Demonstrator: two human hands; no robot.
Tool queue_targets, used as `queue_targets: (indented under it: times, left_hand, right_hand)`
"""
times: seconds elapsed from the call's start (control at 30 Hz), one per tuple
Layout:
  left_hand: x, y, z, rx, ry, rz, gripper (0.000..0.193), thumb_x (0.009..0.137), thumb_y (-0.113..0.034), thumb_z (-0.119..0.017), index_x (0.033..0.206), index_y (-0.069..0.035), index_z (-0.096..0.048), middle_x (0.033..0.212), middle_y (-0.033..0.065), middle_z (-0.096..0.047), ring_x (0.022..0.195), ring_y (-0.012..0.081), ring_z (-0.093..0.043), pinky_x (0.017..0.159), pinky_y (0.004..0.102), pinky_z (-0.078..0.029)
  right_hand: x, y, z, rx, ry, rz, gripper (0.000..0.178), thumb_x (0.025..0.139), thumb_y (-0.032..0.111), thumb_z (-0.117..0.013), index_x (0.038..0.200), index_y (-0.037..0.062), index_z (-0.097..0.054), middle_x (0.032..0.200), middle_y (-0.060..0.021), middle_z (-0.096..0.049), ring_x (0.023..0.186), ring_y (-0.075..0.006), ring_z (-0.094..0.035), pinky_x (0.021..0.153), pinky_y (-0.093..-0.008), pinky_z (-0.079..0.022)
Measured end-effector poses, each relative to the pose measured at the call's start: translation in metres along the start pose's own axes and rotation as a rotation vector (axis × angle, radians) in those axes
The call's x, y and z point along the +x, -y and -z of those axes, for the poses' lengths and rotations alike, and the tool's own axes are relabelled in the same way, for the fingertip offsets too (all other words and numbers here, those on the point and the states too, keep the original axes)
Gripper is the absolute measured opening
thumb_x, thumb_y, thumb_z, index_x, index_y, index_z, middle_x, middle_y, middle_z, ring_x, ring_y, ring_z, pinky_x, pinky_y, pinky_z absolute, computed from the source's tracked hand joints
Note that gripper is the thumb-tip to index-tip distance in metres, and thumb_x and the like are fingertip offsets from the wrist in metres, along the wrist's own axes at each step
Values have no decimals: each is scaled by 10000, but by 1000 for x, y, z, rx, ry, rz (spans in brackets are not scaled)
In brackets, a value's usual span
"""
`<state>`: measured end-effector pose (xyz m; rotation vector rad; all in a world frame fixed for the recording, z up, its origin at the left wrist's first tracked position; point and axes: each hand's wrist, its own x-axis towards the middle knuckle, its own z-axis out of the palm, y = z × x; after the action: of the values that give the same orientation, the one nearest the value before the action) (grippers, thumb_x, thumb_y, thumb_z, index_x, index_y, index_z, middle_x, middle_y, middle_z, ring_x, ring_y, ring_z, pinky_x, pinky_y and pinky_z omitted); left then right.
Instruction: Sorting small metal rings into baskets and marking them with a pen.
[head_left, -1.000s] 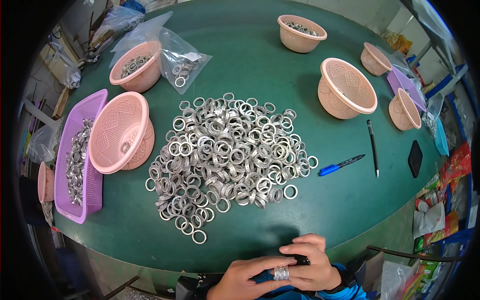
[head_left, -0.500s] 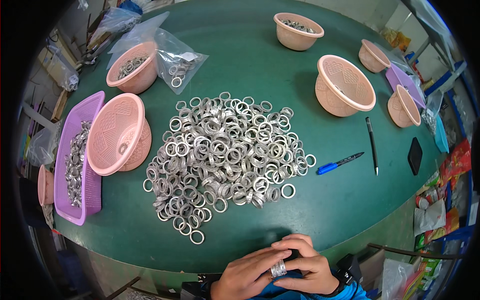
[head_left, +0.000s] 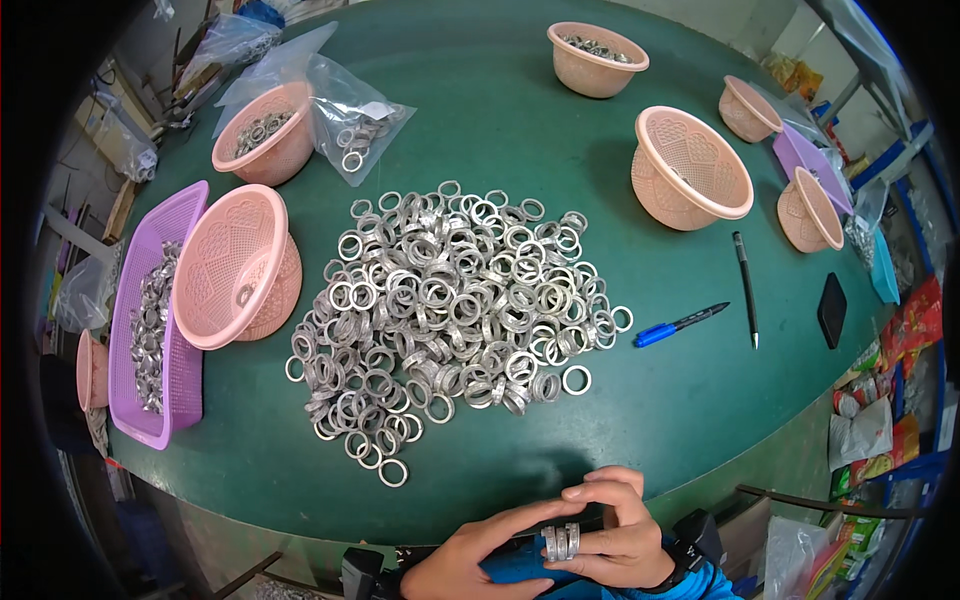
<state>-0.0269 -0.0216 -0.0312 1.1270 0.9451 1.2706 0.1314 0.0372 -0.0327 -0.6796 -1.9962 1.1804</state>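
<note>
Near the table's front edge, my right hand [head_left: 625,540] holds a short row of silver metal rings [head_left: 561,542] side by side at its fingertips. Whether a finger passes through them or they are only pinched is hard to make out. My left hand [head_left: 470,555] is just left of them, its fingers stretched out and its thumb apart, holding nothing. Its fingertips come close to the right hand's index finger; whether they touch cannot be told. Beyond both hands a big heap of similar metal rings [head_left: 450,300] is spread over the green table [head_left: 520,440].
Left of the heap stand a tilted pink basket [head_left: 225,260] with a ring inside, and a purple basket [head_left: 190,390] of metal parts. A clear bag [head_left: 350,110] lies behind. To the right are a blue marker [head_left: 680,325], a black pen [head_left: 745,290], a black flat object [head_left: 831,310] and a pink basket [head_left: 690,170].
My left hand has drawn back to the left, its fingers and thumb spreading apart from the rings. More of the rings in my right hand now shows. The heap has not visibly changed.
</note>
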Motion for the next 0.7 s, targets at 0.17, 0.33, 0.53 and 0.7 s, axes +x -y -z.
queue_targets:
  times: [0.17, 0.33, 0.53, 0.7]
  left_hand:
    - [0, 3, 1, -64, 97, 203, 459, 692, 12, -602, 1122, 21, -441, 1007, 158, -563, 957, 228, -543, 821, 298, -424]
    - [-1, 5, -2, -78, 122, 226, 425, 718, 10, -590, 1113, 45, -437, 1011, 168, -558, 962, 237, -538, 824, 294, -423]
    - [0, 7, -3, -90, 110, 183, 368, 699, 30, -604, 1049, 49, -492, 980, 153, -573, 916, 215, -563, 806, 291, -439]
    - [3, 7, -2, 104, 91, 90, 345, 681, 12, -629, 1009, 36, -526, 958, 145, -583, 881, 219, -578, 774, 290, -456]
  right_hand:
    - [-3, -1, 3, -142, 10, 56, 166, 579, 142, -708, 739, 154, -665, 1020, -103, -510, 939, -272, -385, 779, -360, -316]
    - [-4, -3, 5, -309, 10, 114, 177, 549, 120, -688, 707, 192, -655, 1014, -73, -519, 938, -268, -390, 758, -348, -323]
    - [-3, -7, 8, -369, 33, 187, 219, 529, 122, -688, 721, 221, -658, 1001, -47, -527, 936, -257, -405, 751, -331, -335]
    - [0, -9, 10, -252, 101, 139, 187, 548, 120, -689, 730, 147, -655, 1040, -93, -516, 931, -262, -417, 772, -340, -336]
